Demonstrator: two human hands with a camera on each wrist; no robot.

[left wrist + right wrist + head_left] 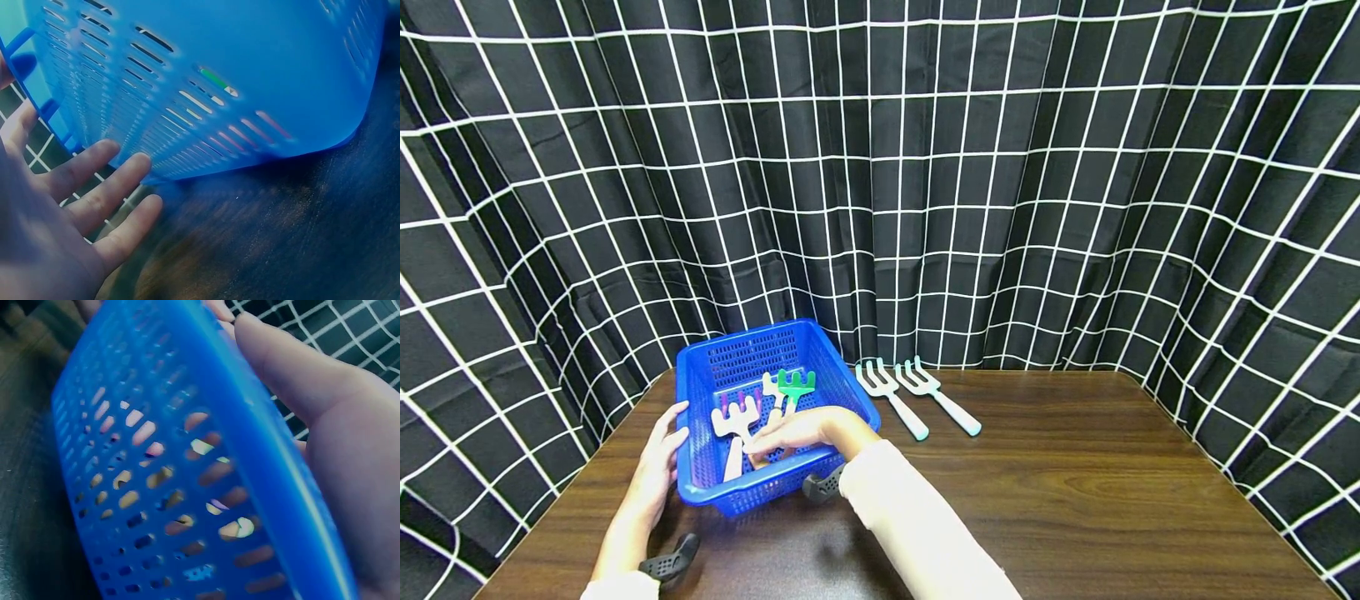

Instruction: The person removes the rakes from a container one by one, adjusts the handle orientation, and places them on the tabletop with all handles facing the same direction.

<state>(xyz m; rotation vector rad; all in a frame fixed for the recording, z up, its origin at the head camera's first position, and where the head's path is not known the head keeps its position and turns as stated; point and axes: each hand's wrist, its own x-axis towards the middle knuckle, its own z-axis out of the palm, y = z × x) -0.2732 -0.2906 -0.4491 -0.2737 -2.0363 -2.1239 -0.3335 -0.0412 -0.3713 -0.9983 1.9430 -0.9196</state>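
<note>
My right hand (801,429) reaches over the near rim into a blue plastic basket (835,367), palm down. Its fingertips are right at the neck of a white hand fork (735,417); the hand hides the handle side, and I cannot tell whether the fingers grip it. My left hand (658,458) is at the basket's left side, fingertips touching the rim. In the left wrist view three straight, spread fingers (103,203) of that hand lie beside the outer wall. Also inside the basket are a green-headed fork (796,385), purple tines (752,402) and a pale handle (733,462).
Two white hand forks with teal tips, the nearer one (891,398) and the farther one (936,394), lie right of the basket on the dark wooden table (1075,467). Behind and around the table hangs a black curtain (970,208) with a white grid.
</note>
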